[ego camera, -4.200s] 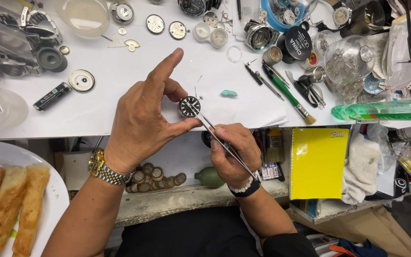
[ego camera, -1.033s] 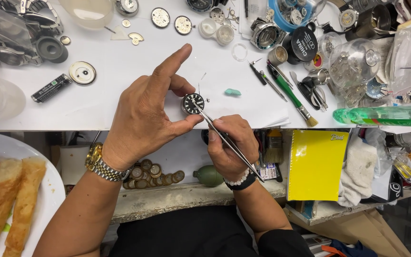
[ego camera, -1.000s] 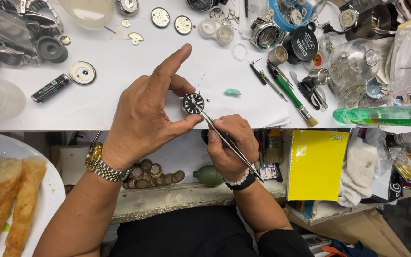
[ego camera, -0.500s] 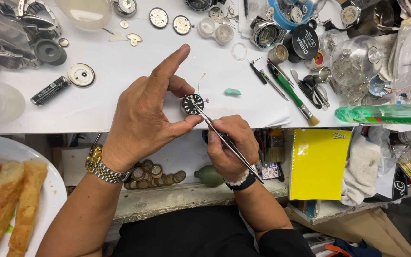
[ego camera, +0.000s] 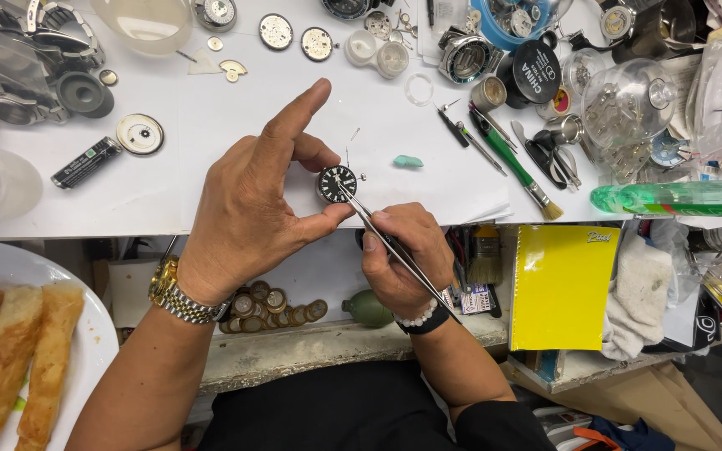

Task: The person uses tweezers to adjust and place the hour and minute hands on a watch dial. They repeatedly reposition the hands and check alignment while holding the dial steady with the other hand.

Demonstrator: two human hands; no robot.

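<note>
Just above the white table's (ego camera: 211,167) near edge, the left hand (ego camera: 248,205) pinches a black watch dial (ego camera: 337,184); right hand (ego camera: 403,259) fingers grip tweezers (ego camera: 394,246) touching it.

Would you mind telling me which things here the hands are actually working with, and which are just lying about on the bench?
In use:
- left hand steadying the black watch dial
- right hand holding the tweezers, tips on the dial

Lying about:
- green-handled brush
- yellow notebook
- small mint-green lump
- glass dome
- plate of fried rolls
</note>
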